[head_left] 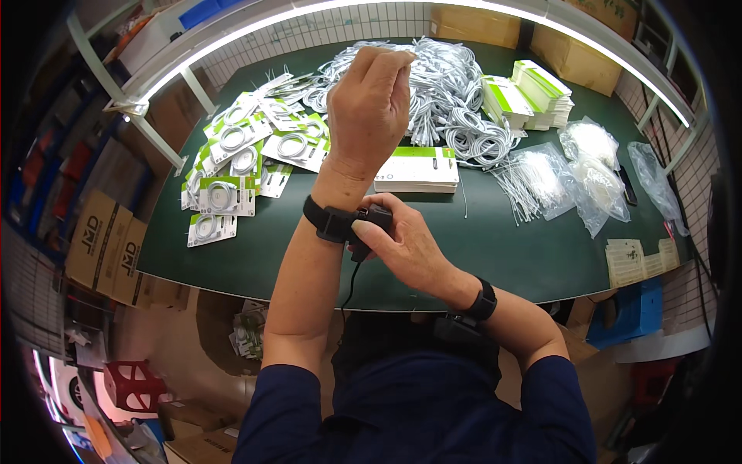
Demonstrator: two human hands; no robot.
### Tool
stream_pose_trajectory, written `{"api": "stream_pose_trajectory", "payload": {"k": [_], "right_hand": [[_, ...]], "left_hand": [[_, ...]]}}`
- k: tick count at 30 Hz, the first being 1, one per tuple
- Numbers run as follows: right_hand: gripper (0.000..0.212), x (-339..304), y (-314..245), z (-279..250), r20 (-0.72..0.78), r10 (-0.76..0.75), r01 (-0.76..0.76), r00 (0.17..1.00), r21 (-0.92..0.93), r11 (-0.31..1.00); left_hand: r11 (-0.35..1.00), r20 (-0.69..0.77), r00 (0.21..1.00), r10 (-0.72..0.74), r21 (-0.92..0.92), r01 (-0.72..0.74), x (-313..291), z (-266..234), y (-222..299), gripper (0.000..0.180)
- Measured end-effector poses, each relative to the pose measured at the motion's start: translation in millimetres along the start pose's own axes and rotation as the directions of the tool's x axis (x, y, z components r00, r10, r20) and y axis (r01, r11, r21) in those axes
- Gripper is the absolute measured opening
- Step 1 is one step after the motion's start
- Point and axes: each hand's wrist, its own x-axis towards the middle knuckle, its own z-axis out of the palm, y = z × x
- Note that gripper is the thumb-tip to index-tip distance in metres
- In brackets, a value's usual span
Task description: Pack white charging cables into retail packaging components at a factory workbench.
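My left hand [371, 100] is raised above the green table [495, 240], its fingers curled shut and holding nothing I can see. A black wrist strap [328, 220] with a small black device sits on that wrist. My right hand [402, 243] reaches across and grips the device on the strap; a thin black cable hangs down from it. Behind the left hand lies a heap of coiled white cables [456, 93]. A white and green flat box [417, 168] rests just beyond my hands.
Packaged white cables on green-and-white cards [239, 155] are spread at the left. Stacks of card sleeves [533, 97] stand at the back right, with clear plastic bags [587, 166] and loose cable ties beside them. Cardboard boxes line the far edge and the floor at the left.
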Motion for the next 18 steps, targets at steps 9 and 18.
{"api": "stream_pose_trajectory", "payload": {"k": [9,18], "right_hand": [[0.045,-43.6,38.5,-39.4,-0.101,-0.246,0.246,0.964,-0.021,0.969],[0.040,-8.4,19.9,-87.1,0.119,0.100,-0.112,0.988,0.091,0.990]], "left_hand": [[0.903,0.228,0.878,0.422,-0.198,-0.382,4.7,-5.0,86.6,0.015],[0.440,0.262,0.355,0.897,-0.584,-0.682,-68.6,-38.8,151.2,0.035]]}}
